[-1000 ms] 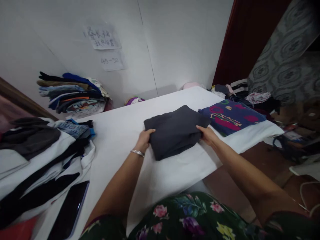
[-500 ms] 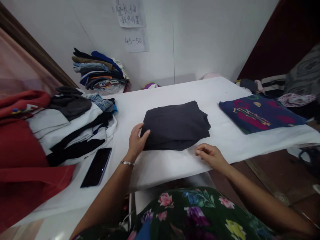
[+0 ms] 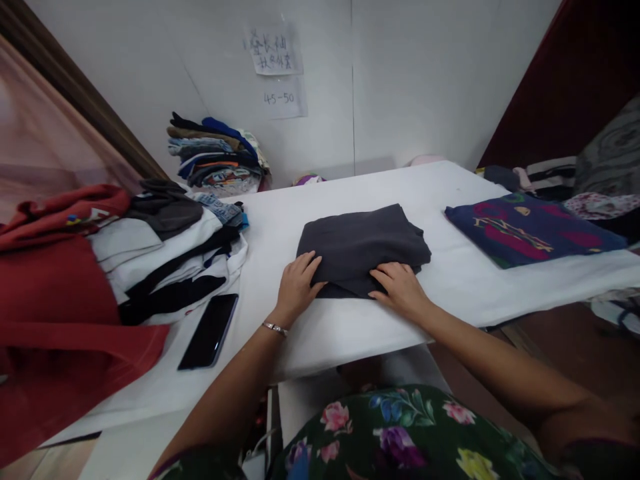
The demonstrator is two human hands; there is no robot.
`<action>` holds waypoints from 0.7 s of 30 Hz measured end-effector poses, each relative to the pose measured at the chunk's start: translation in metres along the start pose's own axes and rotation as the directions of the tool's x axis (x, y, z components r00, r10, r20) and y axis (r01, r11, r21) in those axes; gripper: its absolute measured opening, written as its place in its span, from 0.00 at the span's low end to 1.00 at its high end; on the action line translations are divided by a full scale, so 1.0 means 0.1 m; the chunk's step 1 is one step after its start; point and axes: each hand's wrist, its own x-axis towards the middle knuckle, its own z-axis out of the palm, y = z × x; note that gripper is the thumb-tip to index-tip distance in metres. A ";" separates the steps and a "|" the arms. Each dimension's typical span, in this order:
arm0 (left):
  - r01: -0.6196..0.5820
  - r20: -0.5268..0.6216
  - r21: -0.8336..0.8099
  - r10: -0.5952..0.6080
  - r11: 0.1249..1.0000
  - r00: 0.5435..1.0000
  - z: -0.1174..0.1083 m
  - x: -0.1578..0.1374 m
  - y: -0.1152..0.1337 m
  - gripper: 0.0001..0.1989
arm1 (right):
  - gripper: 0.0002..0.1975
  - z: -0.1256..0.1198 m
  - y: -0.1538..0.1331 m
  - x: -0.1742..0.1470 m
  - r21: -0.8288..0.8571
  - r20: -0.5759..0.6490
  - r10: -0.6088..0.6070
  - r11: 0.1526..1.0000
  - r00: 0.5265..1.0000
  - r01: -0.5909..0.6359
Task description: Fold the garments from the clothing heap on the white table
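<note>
A dark grey garment (image 3: 357,240), folded into a rough rectangle, lies on the white-covered table (image 3: 345,333) before me. My left hand (image 3: 299,283) is at its near left corner, fingers on top of the cloth and thumb by the near edge. Farther right along that edge, my right hand (image 3: 400,288) has its fingers curled over the fabric, with the thumb at the border. Both hands grip the upper layer, and a strip of lower cloth shows between them. How tightly they pinch is hard to see.
Loose clothes (image 3: 165,247) and a red garment (image 3: 55,287) are heaped at left, beside a phone (image 3: 209,331). Behind them stands a stack of folded clothes (image 3: 220,157). On the right lies a folded navy patterned garment (image 3: 530,230). Handwritten papers (image 3: 277,57) hang on the wall.
My right hand has moved from the bare tabletop onto the garment's near edge. My left hand has come in closer over the near left corner. The view has shifted slightly.
</note>
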 end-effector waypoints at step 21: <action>-0.005 -0.021 -0.018 0.005 1.000 1.000 0.06 -0.15 -0.11 0.37 | 0.17 0.29 0.25 -0.02 -0.117 0.042 -0.065 0.991 0.997 0.070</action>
